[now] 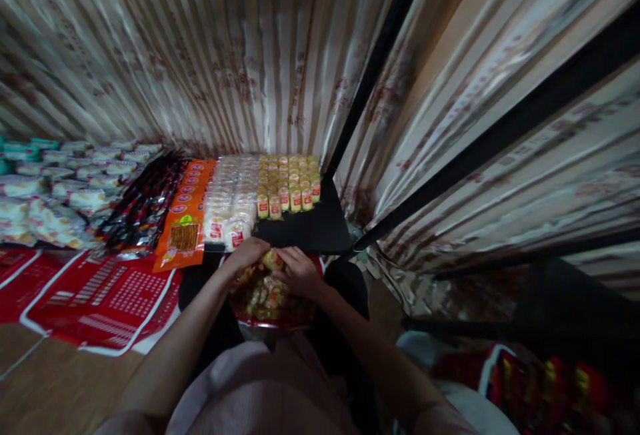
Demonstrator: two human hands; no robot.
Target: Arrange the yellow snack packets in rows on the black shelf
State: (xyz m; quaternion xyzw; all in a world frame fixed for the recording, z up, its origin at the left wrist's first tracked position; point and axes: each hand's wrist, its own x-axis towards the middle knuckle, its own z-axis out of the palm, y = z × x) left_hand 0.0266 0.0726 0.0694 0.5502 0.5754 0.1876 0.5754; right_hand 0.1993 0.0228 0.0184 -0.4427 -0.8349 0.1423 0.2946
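A red-rimmed bag (273, 322) of small yellow wrapped snacks (265, 296) rests on my lap between my knees. Over its opening, my left hand (249, 254) and my right hand (301, 273) come together with bent fingers around a single yellow wrapped snack (273, 259). The fingertips of both hands press against its sides, partly hiding it. Just beyond my hands, rows of yellow wrapped snacks (290, 185) stand on a black tabletop (305, 232). To their left are rows of white, clear-wrapped snacks (233, 201).
Further left lie an orange snack pack (187, 211), a pile of dark packets (143, 205) and many white packets (75, 188). A red printed sheet (105, 301) hangs from the table's front. Black poles (380, 55) and striped curtains (240, 55) enclose the corner. Red packages (540, 381) sit at lower right.
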